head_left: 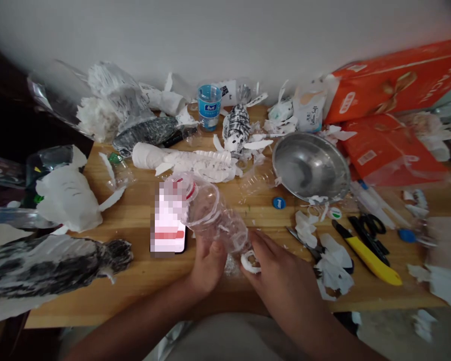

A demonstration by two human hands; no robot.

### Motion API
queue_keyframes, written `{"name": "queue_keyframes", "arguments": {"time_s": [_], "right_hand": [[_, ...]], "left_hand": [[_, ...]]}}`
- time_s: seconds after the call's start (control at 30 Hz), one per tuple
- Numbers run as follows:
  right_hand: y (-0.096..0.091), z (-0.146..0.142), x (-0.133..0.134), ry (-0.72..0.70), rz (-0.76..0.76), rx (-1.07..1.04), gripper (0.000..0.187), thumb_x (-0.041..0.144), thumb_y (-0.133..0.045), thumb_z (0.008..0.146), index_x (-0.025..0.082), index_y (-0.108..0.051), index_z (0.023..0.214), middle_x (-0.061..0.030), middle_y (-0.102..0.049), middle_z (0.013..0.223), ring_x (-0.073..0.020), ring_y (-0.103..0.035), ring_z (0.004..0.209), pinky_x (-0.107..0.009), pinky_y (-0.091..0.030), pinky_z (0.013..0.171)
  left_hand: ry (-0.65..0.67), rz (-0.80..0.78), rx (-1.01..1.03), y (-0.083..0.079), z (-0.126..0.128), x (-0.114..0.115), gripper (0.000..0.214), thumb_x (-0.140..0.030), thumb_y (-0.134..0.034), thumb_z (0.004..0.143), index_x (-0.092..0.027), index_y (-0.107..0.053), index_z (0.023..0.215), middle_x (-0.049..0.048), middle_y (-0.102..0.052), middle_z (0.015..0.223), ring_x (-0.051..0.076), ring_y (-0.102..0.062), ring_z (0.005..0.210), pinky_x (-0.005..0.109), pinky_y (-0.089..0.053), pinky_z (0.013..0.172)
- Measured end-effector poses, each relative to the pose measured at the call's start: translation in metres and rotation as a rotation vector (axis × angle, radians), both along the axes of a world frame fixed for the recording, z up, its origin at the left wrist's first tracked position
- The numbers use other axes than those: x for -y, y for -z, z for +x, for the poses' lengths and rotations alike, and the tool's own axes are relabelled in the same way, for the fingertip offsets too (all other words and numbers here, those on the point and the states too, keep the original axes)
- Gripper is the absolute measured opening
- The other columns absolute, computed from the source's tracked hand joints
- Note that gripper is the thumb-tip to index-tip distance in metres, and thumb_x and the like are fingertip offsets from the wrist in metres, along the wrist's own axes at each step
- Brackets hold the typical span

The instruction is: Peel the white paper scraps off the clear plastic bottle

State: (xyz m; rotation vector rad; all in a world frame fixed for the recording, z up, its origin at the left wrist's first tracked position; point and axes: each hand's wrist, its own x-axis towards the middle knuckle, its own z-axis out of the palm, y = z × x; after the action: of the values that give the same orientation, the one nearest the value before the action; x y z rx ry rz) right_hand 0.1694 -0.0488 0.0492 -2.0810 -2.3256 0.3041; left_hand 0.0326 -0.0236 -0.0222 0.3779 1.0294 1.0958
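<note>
A clear, crumpled plastic bottle (223,220) with a red ring at its far end lies slanted between my two hands, just above the table. My left hand (208,263) is closed on its near side, thumb up and the other fingers mostly hidden behind the plastic. At the bottle's right end, my right hand (281,273) is closed, its fingertips beside a white ring (251,262). Whether that ring is tape or paper, and whether it is joined to the bottle, I cannot tell. A lit phone (168,220) lies left of the bottle, partly covered by it.
A steel bowl (311,168) stands right of centre. Near it lie a yellow cutter (372,255), black scissors (368,235) and torn white paper (334,268). Paper-covered shapes (69,193) crowd the left, with a blue cup (209,106) and red tissue packs (394,85) behind.
</note>
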Motion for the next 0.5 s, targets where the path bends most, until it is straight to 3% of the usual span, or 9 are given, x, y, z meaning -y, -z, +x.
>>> {"name": "queue_keyframes", "arguments": {"time_s": [0.27,0.37,0.5], "right_hand": [[0.0014,-0.0017,0.0021,-0.015,-0.032,0.073,0.049,0.01,-0.074,0.073,0.01,-0.063,0.121,-0.014,-0.075,0.109,-0.0248,-0.075,0.072,-0.032,-0.061,0.057],[0.003,-0.0011,0.0037,-0.033,-0.043,0.086,0.048,0.004,-0.067,0.074,0.008,-0.062,0.121,-0.0152,-0.075,0.109,-0.0236,-0.075,0.07,-0.031,-0.062,0.06],[0.0068,0.003,0.0057,-0.05,0.01,0.037,0.041,-0.001,-0.054,0.079,0.009,-0.062,0.118,-0.0147,-0.076,0.103,-0.0238,-0.075,0.072,-0.034,-0.063,0.065]], "left_hand": [[-0.048,0.043,-0.037,0.0035,0.0006,0.0009,0.057,-0.047,-0.076,0.075,-0.025,-0.06,0.125,0.0118,-0.07,0.117,0.031,-0.052,0.132,0.042,-0.044,0.109],[-0.055,0.082,-0.051,0.0063,0.0008,0.0031,0.063,-0.049,-0.08,0.072,-0.024,-0.059,0.127,0.0117,-0.068,0.122,0.031,-0.05,0.134,0.04,-0.039,0.114],[-0.006,0.049,-0.012,0.0081,-0.0013,0.0047,0.06,-0.048,-0.074,0.078,-0.024,-0.057,0.131,0.0114,-0.067,0.126,0.032,-0.046,0.139,0.042,-0.04,0.113]]}}
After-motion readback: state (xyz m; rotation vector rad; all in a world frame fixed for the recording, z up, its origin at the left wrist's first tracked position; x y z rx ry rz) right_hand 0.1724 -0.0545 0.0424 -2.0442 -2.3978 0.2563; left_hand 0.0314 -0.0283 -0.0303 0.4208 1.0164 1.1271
